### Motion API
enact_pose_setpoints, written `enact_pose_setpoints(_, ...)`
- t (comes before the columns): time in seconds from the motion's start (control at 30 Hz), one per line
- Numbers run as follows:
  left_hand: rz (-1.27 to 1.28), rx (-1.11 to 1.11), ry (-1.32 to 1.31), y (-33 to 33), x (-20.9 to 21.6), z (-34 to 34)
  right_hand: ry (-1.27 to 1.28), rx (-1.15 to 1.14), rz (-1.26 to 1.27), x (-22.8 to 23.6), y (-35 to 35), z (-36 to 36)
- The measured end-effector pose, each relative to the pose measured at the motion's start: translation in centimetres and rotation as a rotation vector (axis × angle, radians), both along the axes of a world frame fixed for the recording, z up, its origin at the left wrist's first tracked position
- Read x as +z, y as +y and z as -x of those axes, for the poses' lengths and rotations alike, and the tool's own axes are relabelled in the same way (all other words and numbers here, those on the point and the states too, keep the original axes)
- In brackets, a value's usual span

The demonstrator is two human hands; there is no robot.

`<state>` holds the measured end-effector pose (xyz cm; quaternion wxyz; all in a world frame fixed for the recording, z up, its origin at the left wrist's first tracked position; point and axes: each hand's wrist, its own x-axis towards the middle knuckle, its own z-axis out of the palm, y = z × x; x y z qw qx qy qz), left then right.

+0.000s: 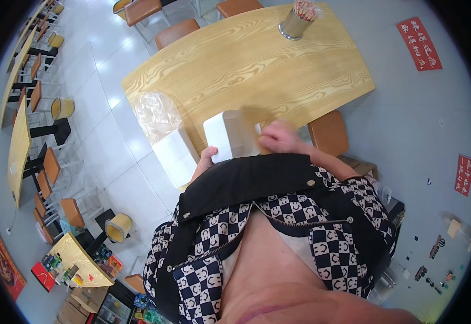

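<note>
My left hand (208,157) grips the near left edge of a white box (217,136) with a greyish, partly see-through side, which stands at the near edge of the wooden table. Blurred by movement, my right hand (279,136) is curled closed just right of the box; a small whitish bit shows at its fingers, too unclear to name. To the left lies a longer white block-shaped pack (175,160) at the table's corner. Crumpled clear plastic wrapping (158,114) sits against its far end.
The wood-grained table (235,59) stretches ahead, with a metal cup of red-and-white wrapped sticks (299,20) at its far right. Brown stools stand beside it, one stool (329,133) close on the right. Rows of other tables line the left, beyond a tiled floor (105,70).
</note>
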<state>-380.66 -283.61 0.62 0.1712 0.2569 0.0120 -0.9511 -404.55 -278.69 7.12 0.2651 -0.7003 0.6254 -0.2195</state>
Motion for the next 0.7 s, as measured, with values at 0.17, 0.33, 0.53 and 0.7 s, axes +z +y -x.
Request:
enact_pose_setpoints(0.17, 0.046, 0.071, 0.064, -1.6, -8.3, -1.1, 0.095, -0.423, 0.048, -2.8, -0.4, 7.6)
enact_pose_setpoints(0.33, -0.008, 0.070, 0.220, -5.2, -11.1, 0.7, 0.566, -0.405, -0.179, -17.8, -4.1, 13.7)
enact_pose_setpoints(0.53, 0.025, 0.076, 0.369, -7.5, -8.0, 2.5, 0.653, -0.472, -0.135, -22.1, -6.0, 13.5)
enact_pose_setpoints(0.7, 0.080, 0.038, 0.338, -8.5, -11.1, 2.4, -0.515, -0.453, -0.461, -13.1, -10.0, 2.7)
